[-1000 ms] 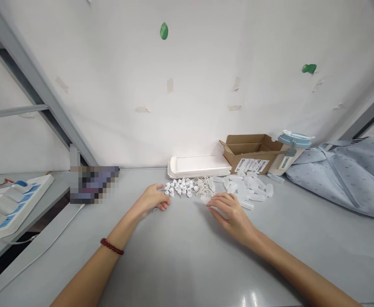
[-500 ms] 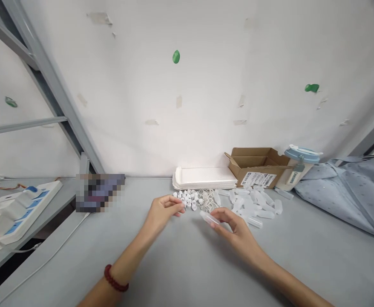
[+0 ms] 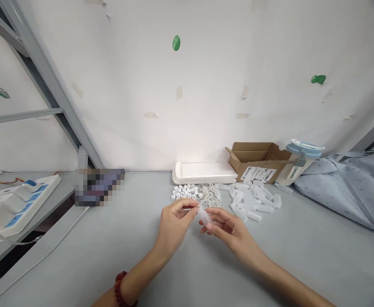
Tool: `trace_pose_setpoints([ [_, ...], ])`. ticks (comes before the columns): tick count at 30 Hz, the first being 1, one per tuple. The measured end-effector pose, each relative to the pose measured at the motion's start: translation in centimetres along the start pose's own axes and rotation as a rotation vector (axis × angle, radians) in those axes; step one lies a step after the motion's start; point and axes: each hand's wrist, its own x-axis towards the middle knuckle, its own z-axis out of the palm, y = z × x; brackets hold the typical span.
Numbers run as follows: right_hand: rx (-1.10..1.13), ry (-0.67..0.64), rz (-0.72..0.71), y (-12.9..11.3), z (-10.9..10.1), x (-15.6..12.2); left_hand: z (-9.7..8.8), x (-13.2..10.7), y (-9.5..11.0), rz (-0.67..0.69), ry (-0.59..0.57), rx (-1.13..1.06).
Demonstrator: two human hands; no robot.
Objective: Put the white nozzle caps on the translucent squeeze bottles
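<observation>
My right hand [image 3: 227, 228] grips a small translucent plastic bottle [image 3: 205, 216] between thumb and fingers, its neck tilted up and to the left. At that neck, the thumb and fingertips of my left hand [image 3: 180, 217] are pinched together. Whatever they hold is hidden or too small to name. Just beyond my hands lie a group of small white caps [image 3: 183, 190] and a tangle of thin whitish loops [image 3: 210, 196]. Further right, several more translucent bottles [image 3: 252, 198] are scattered on the grey table [image 3: 110, 251].
Behind the caps lies a stack of white envelopes [image 3: 206, 169]. An open cardboard box [image 3: 254, 164] and a blue-lidded cup [image 3: 298, 162] stand at the back right, beside a light blue cloth bag [image 3: 349, 192]. On the left are a pixelated object [image 3: 99, 187], a cable and a power strip [image 3: 24, 204].
My left hand has moved right, from beside the caps to the bottle's neck. The bottle is tilted more upright in my right hand. The view has shifted slightly downward.
</observation>
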Motion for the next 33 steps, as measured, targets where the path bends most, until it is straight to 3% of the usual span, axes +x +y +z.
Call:
trace_pose_setpoints([
  [5,0.012,0.02,-0.014,0.9,0.0,0.3,0.1,-0.6,-0.3,0.227,-0.055,0.093],
  [12,-0.038,0.036,-0.061,0.6,0.3,0.1,0.1,-0.8,-1.4,0.58,-0.036,0.367],
  [24,-0.07,0.082,-0.078,0.9,0.1,-0.3,-0.5,-0.8,-3.0,0.984,-0.098,0.721],
  [29,-0.099,0.13,-0.082,1.1,-0.1,-0.2,-0.4,-0.8,-2.8,1.063,-0.135,0.707],
  [33,-0.103,0.164,-0.082,1.1,-0.2,-0.1,-0.4,-0.9,-2.6,1.034,-0.132,0.642],
])
